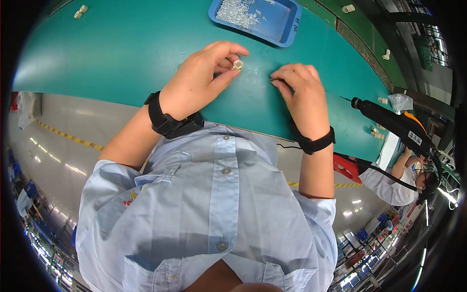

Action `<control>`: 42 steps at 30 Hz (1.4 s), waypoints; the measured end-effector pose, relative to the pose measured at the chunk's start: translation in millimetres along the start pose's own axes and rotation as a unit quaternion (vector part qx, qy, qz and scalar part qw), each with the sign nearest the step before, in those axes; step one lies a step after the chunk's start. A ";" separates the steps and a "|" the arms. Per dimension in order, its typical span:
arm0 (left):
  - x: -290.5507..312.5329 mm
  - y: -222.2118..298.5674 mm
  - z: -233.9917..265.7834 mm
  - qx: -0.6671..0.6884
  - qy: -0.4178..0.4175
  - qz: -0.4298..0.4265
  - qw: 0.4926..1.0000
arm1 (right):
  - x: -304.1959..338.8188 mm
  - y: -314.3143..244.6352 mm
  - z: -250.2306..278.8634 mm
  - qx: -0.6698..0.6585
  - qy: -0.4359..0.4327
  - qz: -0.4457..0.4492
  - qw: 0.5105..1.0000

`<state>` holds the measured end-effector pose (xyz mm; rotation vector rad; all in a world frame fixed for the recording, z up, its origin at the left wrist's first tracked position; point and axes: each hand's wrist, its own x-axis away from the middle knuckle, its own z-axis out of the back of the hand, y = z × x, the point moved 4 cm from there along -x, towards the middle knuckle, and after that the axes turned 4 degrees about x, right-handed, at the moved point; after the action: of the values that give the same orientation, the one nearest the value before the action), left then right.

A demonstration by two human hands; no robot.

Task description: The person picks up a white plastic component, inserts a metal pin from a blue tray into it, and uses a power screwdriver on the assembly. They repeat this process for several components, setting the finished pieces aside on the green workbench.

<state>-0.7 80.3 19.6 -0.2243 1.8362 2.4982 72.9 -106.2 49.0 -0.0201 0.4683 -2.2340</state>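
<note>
My left hand is closed on a small cream-coloured round plastic fitting, its hollow end facing up between thumb and fingers. To its right, my right hand pinches a tiny metal pin or screw between thumb and forefinger; its exact kind is too small to tell. The two hands are apart, both just above the green tabletop. Beyond them lies a blue tray with a heap of small silvery metal pieces in its left part.
At the right, a black electric screwdriver points its bit toward my right hand. More cream fittings lie near the right edge, at the far right and at the far left. Another person sits beyond the right side.
</note>
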 end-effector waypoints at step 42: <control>4.8 2.6 -19.3 0.394 -0.132 0.146 0.898 | 24.7 -19.7 6.5 -0.488 0.052 -0.179 0.853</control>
<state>-3.8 60.8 15.7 0.4199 2.6794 1.5680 43.3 -115.2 58.3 -0.5574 1.7316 -2.0969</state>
